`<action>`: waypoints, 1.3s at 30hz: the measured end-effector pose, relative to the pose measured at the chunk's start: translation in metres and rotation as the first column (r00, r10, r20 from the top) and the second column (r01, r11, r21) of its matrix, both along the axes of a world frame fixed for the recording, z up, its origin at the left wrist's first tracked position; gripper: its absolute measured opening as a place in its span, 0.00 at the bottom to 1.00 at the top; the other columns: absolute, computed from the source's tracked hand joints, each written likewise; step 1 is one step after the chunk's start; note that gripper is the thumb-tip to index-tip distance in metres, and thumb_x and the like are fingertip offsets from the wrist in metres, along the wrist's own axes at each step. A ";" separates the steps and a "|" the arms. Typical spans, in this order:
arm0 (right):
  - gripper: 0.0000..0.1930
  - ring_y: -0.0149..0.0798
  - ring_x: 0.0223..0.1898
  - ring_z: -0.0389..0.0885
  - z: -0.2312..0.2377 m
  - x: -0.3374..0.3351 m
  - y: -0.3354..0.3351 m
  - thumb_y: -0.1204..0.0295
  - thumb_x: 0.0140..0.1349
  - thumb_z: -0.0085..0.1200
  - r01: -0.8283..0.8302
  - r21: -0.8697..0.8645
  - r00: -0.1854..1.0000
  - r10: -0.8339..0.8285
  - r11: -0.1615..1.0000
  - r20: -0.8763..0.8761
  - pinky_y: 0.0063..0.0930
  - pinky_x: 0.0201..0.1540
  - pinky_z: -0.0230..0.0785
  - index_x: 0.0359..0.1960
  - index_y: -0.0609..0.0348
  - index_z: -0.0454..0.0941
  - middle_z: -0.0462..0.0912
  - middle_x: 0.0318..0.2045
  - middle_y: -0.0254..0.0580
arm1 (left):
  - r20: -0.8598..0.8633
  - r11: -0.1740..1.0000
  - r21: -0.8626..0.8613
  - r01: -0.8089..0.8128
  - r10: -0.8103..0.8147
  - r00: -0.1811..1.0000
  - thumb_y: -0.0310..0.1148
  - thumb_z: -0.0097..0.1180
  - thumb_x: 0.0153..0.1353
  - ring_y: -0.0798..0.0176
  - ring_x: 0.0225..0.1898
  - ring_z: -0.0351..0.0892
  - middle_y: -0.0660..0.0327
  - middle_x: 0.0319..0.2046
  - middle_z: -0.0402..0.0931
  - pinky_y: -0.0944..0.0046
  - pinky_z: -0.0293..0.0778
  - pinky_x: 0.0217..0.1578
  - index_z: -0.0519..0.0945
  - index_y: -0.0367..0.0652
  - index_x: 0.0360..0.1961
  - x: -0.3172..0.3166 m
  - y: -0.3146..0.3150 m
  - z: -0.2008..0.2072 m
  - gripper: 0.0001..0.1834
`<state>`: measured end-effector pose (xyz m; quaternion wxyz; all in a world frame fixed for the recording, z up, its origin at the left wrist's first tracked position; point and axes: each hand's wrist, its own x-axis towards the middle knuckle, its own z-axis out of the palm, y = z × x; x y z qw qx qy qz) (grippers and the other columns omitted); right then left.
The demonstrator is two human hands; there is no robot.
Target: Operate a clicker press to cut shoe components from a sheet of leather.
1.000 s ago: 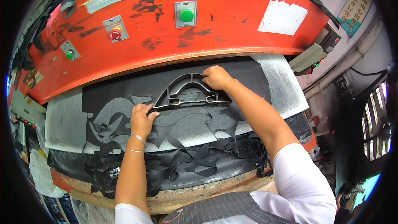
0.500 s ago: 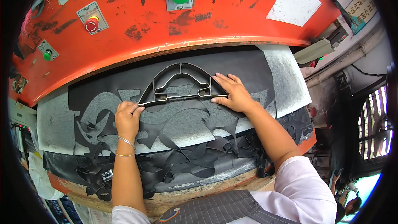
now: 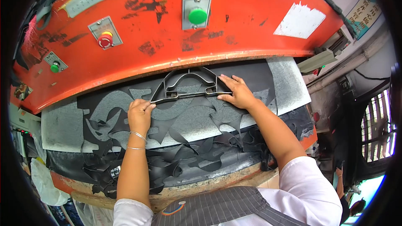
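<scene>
A metal cutting die (image 3: 191,95), an arched steel frame with thin walls and an inner curved strip, lies on a black leather-like sheet (image 3: 255,72). Its far top reaches under the edge of the orange press head. My left hand (image 3: 139,116) is closed at the die's near left corner, thumb and fingers pinching it. Over the right side, my right hand (image 3: 238,93) grips the frame, with the thumb at its lower right corner and the fingers along the slanting outer wall. Curved pieces are cut out of the sheet around the die, and the grey board shows through.
The orange press head (image 3: 163,37) spans the far side, carrying a green button (image 3: 197,16), a red stop button (image 3: 105,39) and a smaller green button (image 3: 55,67). A pale grey cutting board (image 3: 289,84) lies beneath the sheet. Black scraps (image 3: 205,159) hang over the near edge.
The die's far top has gone from fully in sight to partly hidden under the press head. Both hands stay on the die. The whole view has shifted somewhat.
</scene>
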<state>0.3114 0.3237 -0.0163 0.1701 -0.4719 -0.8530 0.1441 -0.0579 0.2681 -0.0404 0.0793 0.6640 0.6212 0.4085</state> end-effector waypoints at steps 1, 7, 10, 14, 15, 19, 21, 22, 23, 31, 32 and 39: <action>0.39 0.49 0.66 0.63 0.000 -0.001 -0.001 0.49 0.55 0.60 0.000 0.012 1.000 0.000 1.000 0.006 0.42 0.70 0.46 0.65 0.58 0.63 0.67 0.63 0.53 | 0.012 1.000 -0.010 0.000 0.000 1.000 0.29 0.67 0.48 0.53 0.35 0.76 0.57 0.28 0.78 0.58 0.71 0.39 0.85 0.38 0.29 -0.001 -0.001 -0.004 0.08; 0.45 0.51 0.67 0.61 0.007 -0.022 -0.024 0.48 0.50 0.65 0.237 0.018 0.970 -0.237 0.971 0.050 0.46 0.68 0.48 0.64 0.62 0.62 0.68 0.62 0.57 | 0.041 0.997 -0.049 0.059 -0.057 0.998 0.33 0.67 0.50 0.52 0.39 0.78 0.54 0.34 0.79 0.58 0.73 0.44 0.84 0.38 0.39 -0.023 -0.015 0.004 0.15; 0.44 0.51 0.57 0.72 0.017 -0.019 -0.058 0.54 0.48 0.69 0.418 0.055 0.908 -0.416 0.907 -0.051 0.43 0.60 0.60 0.63 0.64 0.63 0.76 0.53 0.57 | 0.236 0.999 -0.030 -0.018 0.024 0.971 0.37 0.62 0.58 0.57 0.38 0.82 0.52 0.37 0.82 0.61 0.76 0.41 0.84 0.38 0.39 -0.045 -0.039 0.022 0.14; 0.28 0.43 0.36 0.80 0.094 -0.072 -0.074 0.62 0.53 0.67 0.388 0.078 0.808 -0.298 0.919 -0.508 0.33 0.39 0.73 0.51 0.63 0.70 0.80 0.36 0.50 | 0.291 0.838 0.377 -0.396 0.299 0.909 0.40 0.51 0.69 0.65 0.27 0.72 0.56 0.26 0.77 0.62 0.70 0.33 0.80 0.36 0.29 -0.126 -0.045 0.083 0.18; 0.22 0.41 0.30 0.79 0.115 -0.085 -0.071 0.64 0.54 0.66 0.379 0.130 0.763 -0.231 0.916 -0.604 0.32 0.35 0.73 0.44 0.62 0.72 0.80 0.31 0.48 | 0.373 0.733 0.434 -0.523 0.382 0.845 0.39 0.47 0.71 0.65 0.28 0.73 0.57 0.26 0.76 0.62 0.70 0.34 0.78 0.36 0.28 -0.133 -0.046 0.106 0.19; 0.17 0.39 0.23 0.76 0.141 -0.118 -0.067 0.66 0.57 0.64 0.436 0.242 0.769 -0.219 0.867 -0.601 0.32 0.29 0.70 0.37 0.61 0.69 0.77 0.23 0.44 | 0.063 0.764 0.514 -0.390 0.420 0.905 0.39 0.47 0.71 0.58 0.26 0.68 0.56 0.23 0.69 0.61 0.66 0.32 0.71 0.35 0.23 -0.181 -0.055 0.141 0.21; 0.16 0.39 0.22 0.76 0.126 -0.118 -0.075 0.67 0.58 0.63 0.413 0.281 0.744 -0.143 0.866 -0.653 0.32 0.27 0.69 0.37 0.61 0.68 0.77 0.19 0.43 | 0.081 0.819 0.452 -0.354 0.358 0.930 0.38 0.47 0.70 0.59 0.26 0.67 0.57 0.23 0.68 0.61 0.65 0.31 0.70 0.35 0.23 -0.185 -0.073 0.138 0.20; 0.17 0.41 0.23 0.78 0.115 -0.110 -0.084 0.65 0.57 0.64 0.379 0.233 0.720 -0.128 0.895 -0.682 0.32 0.27 0.70 0.37 0.61 0.68 0.77 0.21 0.45 | 0.108 0.876 0.374 -0.306 0.287 0.952 0.38 0.48 0.70 0.60 0.25 0.67 0.57 0.22 0.67 0.61 0.64 0.30 0.70 0.35 0.23 -0.179 -0.084 0.137 0.20; 0.17 0.42 0.23 0.78 0.104 -0.102 -0.099 0.65 0.57 0.64 0.370 0.206 0.752 -0.162 0.906 -0.639 0.33 0.28 0.70 0.37 0.61 0.69 0.78 0.21 0.45 | 0.108 0.891 0.364 -0.272 0.250 0.962 0.38 0.49 0.69 0.61 0.25 0.65 0.58 0.22 0.67 0.62 0.64 0.30 0.69 0.36 0.22 -0.169 -0.094 0.126 0.20; 0.29 0.53 0.47 0.77 0.038 -0.098 -0.274 0.48 0.54 0.60 -0.338 -0.319 0.931 0.363 0.885 0.021 0.44 0.49 0.70 0.44 0.62 0.77 0.80 0.42 0.50 | 0.165 0.877 -0.292 0.382 -0.347 0.923 0.42 0.62 0.56 0.52 0.26 0.78 0.56 0.23 0.77 0.56 0.74 0.29 0.84 0.45 0.25 0.010 -0.267 0.029 0.12; 0.29 0.52 0.48 0.77 0.030 -0.097 -0.292 0.48 0.53 0.61 -0.375 -0.305 0.914 0.405 0.875 0.036 0.43 0.49 0.70 0.45 0.63 0.77 0.80 0.41 0.49 | 0.152 0.847 -0.355 0.397 -0.366 0.918 0.43 0.61 0.57 0.53 0.29 0.79 0.58 0.25 0.78 0.56 0.75 0.32 0.85 0.46 0.27 0.028 -0.285 0.028 0.12; 0.17 0.41 0.38 0.76 -0.012 -0.092 -0.337 0.66 0.37 0.67 -0.330 0.091 0.942 0.321 0.940 0.101 0.30 0.39 0.73 0.31 0.57 0.77 0.77 0.31 0.38 | -0.134 0.966 -0.183 0.184 -0.210 0.968 0.35 0.60 0.52 0.52 0.30 0.76 0.58 0.22 0.76 0.55 0.74 0.32 0.82 0.44 0.20 0.080 -0.319 0.017 0.08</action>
